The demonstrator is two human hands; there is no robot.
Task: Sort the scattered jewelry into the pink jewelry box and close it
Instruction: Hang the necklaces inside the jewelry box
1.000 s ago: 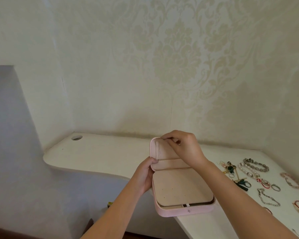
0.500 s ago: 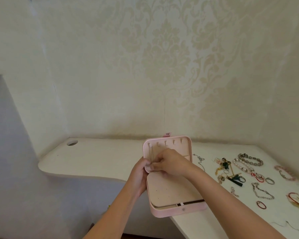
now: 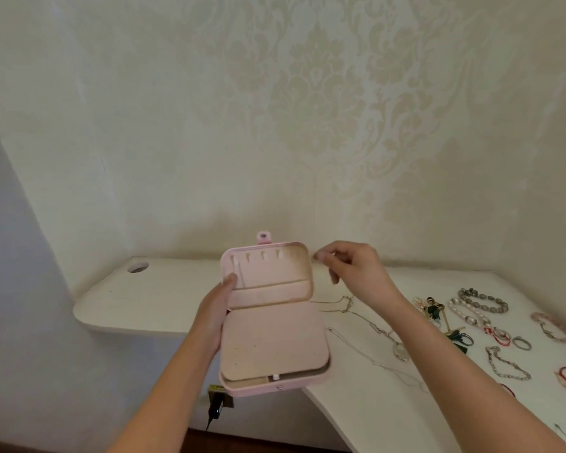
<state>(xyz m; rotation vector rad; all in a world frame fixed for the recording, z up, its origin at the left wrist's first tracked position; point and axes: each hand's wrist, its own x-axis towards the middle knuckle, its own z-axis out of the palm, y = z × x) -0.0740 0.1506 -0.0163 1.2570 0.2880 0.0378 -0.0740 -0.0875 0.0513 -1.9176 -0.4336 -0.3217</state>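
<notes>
White tabletop (image 3: 164, 299) behind and right of open pink jewelry box (image 3: 272, 341), lid upright. Left grip (image 3: 211, 318) curled round box's left side, thumb on lid rim. Right grip (image 3: 356, 269) just right of lid, loosely curled, holding nothing visible. Scattered jewelry (image 3: 481, 305) right of box: bracelets, thin chains (image 3: 350, 308).

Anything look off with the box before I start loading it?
Yes: the open pink jewelry box juts past the white desk's front edge, steadied only by the left hand, so it could tip if released.
</notes>
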